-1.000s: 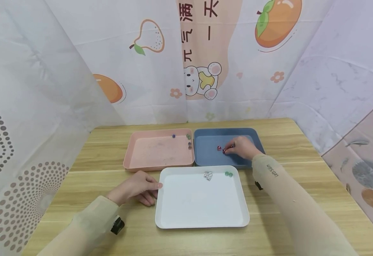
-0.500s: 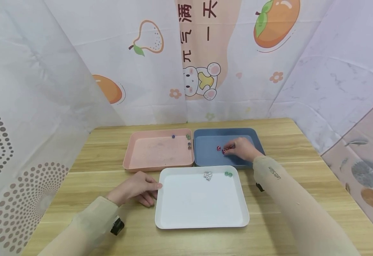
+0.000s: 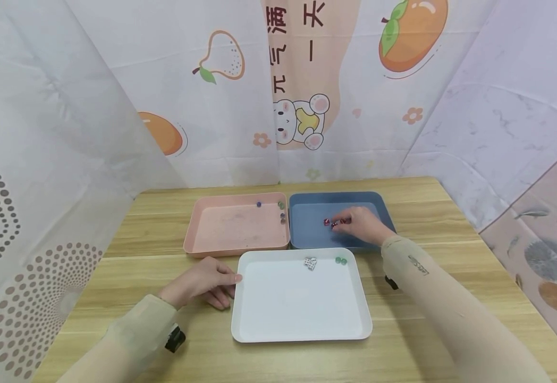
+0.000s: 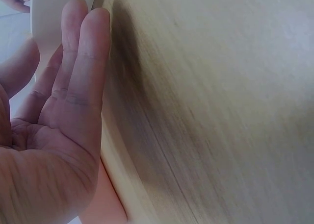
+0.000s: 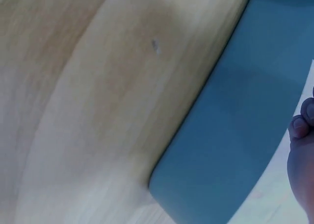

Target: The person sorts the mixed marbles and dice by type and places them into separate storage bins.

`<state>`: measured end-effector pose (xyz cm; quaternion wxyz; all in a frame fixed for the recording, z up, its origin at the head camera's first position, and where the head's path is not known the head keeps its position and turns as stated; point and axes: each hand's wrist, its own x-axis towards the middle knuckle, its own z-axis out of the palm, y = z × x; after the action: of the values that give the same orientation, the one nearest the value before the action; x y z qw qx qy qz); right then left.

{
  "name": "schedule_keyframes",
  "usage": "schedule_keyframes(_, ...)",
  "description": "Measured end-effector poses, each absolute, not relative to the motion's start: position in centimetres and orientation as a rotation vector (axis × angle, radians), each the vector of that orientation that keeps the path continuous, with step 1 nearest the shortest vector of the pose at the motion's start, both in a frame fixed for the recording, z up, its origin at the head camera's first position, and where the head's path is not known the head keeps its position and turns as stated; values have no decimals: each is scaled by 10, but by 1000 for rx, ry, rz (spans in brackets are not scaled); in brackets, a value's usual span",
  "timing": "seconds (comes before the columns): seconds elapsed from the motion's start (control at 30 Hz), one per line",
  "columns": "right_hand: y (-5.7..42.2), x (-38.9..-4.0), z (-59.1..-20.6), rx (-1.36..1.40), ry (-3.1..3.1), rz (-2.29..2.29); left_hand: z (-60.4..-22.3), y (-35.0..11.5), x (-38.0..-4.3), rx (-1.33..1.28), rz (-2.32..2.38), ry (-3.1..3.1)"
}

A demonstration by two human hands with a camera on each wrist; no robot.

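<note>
Nearest on the wood-grain table (image 3: 211,361) sits a white tray (image 3: 302,308), its left wall between the thumb and fingers of the left hand (image 3: 204,281): thumb on the rim, fingers outside, two of them straight and side by side. Near its far wall lie white dice (image 3: 311,264) and, to their right, two green beads (image 3: 341,260).

Just beyond, the right hand (image 3: 363,223) reaches over the near side of a blue tray (image 3: 307,207). Three red dice lie in that tray — one (image 3: 334,225) right at the thumb and forefinger tips, one (image 3: 343,221) back under the fingers, and one (image 3: 327,222) just left of the fingertips, the way they point. Thumb and forefinger stand slightly apart around the middle die; whether they pinch it, I cannot tell. Being cubes, the dice offer no long axis, and the right hand is plainly the nearer one.

Beside the blue tray, on its left, stands a pink tray (image 3: 226,223) with small beads (image 3: 283,215) toward its right wall. Behind the table hangs a fruit-printed cloth (image 3: 211,133).
</note>
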<state>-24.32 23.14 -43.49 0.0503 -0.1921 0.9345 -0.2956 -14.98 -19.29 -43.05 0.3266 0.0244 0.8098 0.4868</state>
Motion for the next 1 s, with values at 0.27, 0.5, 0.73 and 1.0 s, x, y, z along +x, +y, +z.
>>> schedule_keyframes(0.27,224,-233,-425,-649,2768,-982,-430,-192,-150,59,1268,2127)
schedule_keyframes(0.5,220,-227,-424,-790,2703,-951,-429,-192,-149,48,1269,2127)
schedule_keyframes(0.73,217,-222,-424,-856,2614,-920,-428,-191,-149,52,1268,2127)
schedule_keyframes(1.0,212,-217,-426,-832,2529,-919,-428,-191,-149,54,1272,2125)
